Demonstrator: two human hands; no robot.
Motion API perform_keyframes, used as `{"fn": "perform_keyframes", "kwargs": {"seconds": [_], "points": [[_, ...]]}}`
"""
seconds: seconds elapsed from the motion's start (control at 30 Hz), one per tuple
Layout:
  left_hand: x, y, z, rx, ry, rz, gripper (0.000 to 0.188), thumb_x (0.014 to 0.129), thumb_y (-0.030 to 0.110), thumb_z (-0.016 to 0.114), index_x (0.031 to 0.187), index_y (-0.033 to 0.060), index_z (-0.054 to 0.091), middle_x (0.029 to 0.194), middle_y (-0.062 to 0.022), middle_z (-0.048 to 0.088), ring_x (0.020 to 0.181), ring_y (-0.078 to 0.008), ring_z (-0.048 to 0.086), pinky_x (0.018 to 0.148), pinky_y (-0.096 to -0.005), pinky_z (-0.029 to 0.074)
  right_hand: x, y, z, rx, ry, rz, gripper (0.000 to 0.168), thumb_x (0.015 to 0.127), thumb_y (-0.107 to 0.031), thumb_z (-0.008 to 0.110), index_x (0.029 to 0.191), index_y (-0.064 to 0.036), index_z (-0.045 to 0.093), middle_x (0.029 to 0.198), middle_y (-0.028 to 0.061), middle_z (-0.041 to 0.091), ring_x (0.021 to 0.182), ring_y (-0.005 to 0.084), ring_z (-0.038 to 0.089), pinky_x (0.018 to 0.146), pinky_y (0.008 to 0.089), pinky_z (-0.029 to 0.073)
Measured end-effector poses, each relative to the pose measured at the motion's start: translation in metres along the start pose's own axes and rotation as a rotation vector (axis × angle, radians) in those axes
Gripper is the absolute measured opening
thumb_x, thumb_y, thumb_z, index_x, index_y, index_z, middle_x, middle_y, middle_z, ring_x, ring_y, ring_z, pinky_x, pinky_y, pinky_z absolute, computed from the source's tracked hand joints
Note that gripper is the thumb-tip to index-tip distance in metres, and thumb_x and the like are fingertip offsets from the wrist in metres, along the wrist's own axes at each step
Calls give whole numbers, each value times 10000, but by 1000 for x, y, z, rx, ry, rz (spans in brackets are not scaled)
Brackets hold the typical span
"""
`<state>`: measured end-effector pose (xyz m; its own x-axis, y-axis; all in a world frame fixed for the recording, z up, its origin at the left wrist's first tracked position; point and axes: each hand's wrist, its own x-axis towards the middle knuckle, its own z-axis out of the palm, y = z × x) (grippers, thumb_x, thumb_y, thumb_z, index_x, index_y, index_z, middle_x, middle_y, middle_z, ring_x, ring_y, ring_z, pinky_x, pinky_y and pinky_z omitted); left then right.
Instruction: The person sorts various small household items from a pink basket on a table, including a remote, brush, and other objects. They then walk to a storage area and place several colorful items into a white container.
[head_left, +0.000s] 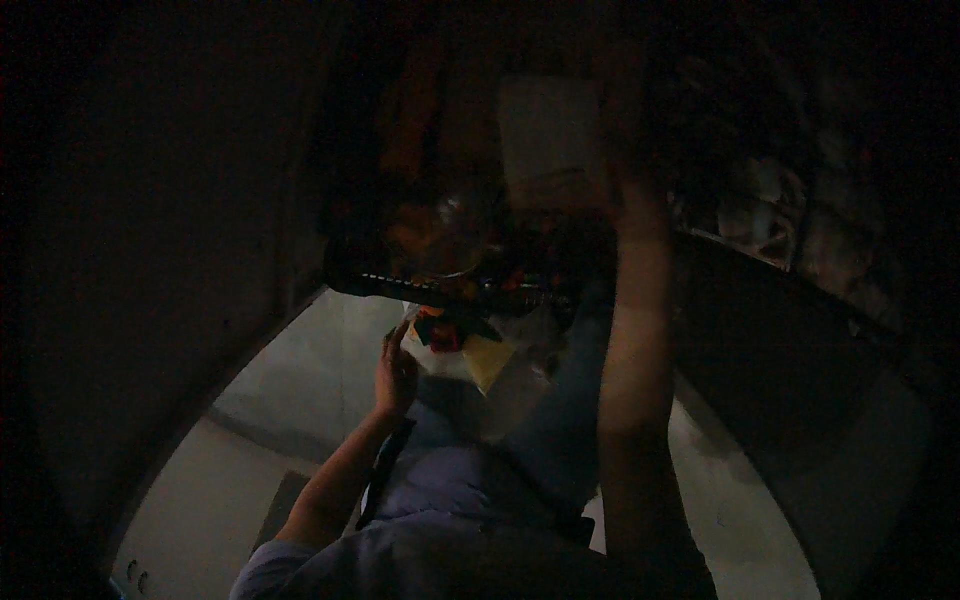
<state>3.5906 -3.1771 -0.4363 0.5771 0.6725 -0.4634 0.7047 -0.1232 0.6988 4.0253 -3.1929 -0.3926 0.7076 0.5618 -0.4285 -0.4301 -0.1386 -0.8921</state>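
Note:
The picture is very dark. My left hand (397, 375) is at a bundle of clear plastic bags (442, 365) in front of my body, its fingers near the bundle's left edge. Red, green and yellow pieces show in or on the plastic, among them a yellow triangular piece (487, 362). My right arm reaches far forward; my right hand (626, 176) is blurred and lost in shadow, beside the right edge of a pale rectangular sheet or packet (553, 142). Whether it touches that item cannot be made out.
Beyond the bundle runs the black edge of a tray or shelf (420, 297). Behind it lie a clear rounded plastic item (442, 244) and dim orange things (409, 142). Pale, tangled items (765, 206) are at the right. A dark panel (165, 225) stands at the left.

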Motion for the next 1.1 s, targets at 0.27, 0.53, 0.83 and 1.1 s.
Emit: {"fn": "perform_keyframes", "kwargs": {"seconds": [0.27, 0.53, 0.83, 1.1], "points": [[-10, -19, 7, -180, 55, -24, 735, 781, -141, 529, 1451, 129, 395, 1363, -226, 465, 914, -367, 608, 780, -402, 519, 42, 3, 31, -109, -128, -209, 571, 938, -390, 552, 1387, -54, 443, 1357, 143, 497, 1186, 293, 517, 942, 427, 477], [-2, -18, 3, -101, 41, -63, 704, 790, -136, 528, 1433, 127, 412, 1360, -234, 465, 983, -385, 599, 792, -415, 518, 28, -1, 33, -1407, -43, -734, 434, 964, -309, 496, 1310, -48, 525, 1253, 162, 578, 1085, 314, 583, 897, 428, 501], [-14, -29, 2, -30, 76, -15, 627, 846, -49, 498, 1438, 132, 399, 1350, -196, 478, 1034, -371, 592, 780, -417, 526, 0, 62, 75, -1516, -428, -540, 338, 969, -249, 466, 1230, -80, 599, 1206, 137, 622, 1072, 322, 602, 901, 417, 504], [-17, -16, -10, -98, 30, -97, 617, 859, -59, 458, 1436, 152, 403, 1356, -188, 476, 1048, -413, 578, 842, -441, 514, 16, 136, 8, -1188, -413, -643, 449, 898, -205, 634, 1313, -80, 518, 1309, 133, 551, 1207, 304, 522, 953, 422, 482]]}}
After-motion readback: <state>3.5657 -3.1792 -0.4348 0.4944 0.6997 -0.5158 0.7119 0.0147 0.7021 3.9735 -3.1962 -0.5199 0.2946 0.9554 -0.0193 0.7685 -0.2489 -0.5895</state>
